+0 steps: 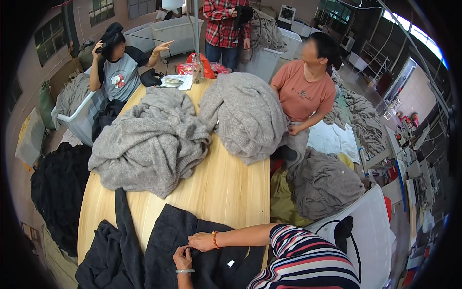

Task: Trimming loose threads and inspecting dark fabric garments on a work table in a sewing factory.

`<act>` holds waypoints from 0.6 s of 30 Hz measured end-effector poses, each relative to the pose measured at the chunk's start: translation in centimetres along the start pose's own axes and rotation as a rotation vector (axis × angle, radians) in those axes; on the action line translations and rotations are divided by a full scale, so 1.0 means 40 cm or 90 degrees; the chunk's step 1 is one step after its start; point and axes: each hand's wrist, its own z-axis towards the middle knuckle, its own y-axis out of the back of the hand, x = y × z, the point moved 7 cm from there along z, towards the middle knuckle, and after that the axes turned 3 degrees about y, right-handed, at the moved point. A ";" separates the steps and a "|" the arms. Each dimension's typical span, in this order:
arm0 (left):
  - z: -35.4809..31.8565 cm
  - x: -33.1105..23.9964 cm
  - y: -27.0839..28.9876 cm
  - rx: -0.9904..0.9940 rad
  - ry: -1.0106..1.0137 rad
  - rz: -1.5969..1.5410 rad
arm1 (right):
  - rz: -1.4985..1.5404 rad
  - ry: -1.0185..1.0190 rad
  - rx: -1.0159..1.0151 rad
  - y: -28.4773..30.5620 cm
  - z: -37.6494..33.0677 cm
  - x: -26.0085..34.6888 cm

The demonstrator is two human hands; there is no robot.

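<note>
A dark charcoal knitted garment (166,229) lies spread on the near part of the wooden table (231,192). My left hand (183,258), with a pale bangle at the wrist, is closed with its fingertips pinching the cloth. Just beyond it, my right hand (202,242), wearing an orange bead bracelet, pinches the same garment close to the left fingertips. Whatever small detail sits between the fingers is too small to make out. A small white tag (231,263) rests on the cloth. Beside it on the left is another dark garment (110,255), bunched, one long sleeve stretching away.
Two big heaps of grey knitwear, a left pile (149,139) and a right pile (245,115), cover the table's middle. Co-workers sit at the far left (120,77) and right (305,91); another person (224,33) stands behind. Black garments (60,192) and a white bin (356,236) flank the table.
</note>
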 end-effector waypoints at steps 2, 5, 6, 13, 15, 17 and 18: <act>0.002 0.020 -0.004 -0.006 0.031 -0.003 | -0.001 -0.009 0.015 0.010 -0.008 -0.001; -0.006 0.023 0.009 -0.013 0.088 0.025 | -0.020 0.000 0.048 0.049 -0.032 -0.018; -0.011 0.026 0.016 -0.014 0.113 0.049 | -0.042 0.015 0.068 0.058 -0.041 -0.024; -0.003 -0.043 0.009 -0.032 0.078 0.199 | -0.127 -0.051 0.031 0.118 -0.113 -0.086; 0.009 -0.075 -0.004 -0.062 -0.108 0.163 | -0.121 -0.066 -0.013 0.115 -0.104 -0.105; 0.040 -0.122 -0.016 -0.052 -0.111 0.075 | -0.065 -0.091 -0.068 0.107 -0.094 -0.100; 0.052 -0.133 -0.014 -0.044 -0.126 0.076 | -0.048 -0.112 -0.045 0.112 -0.085 -0.079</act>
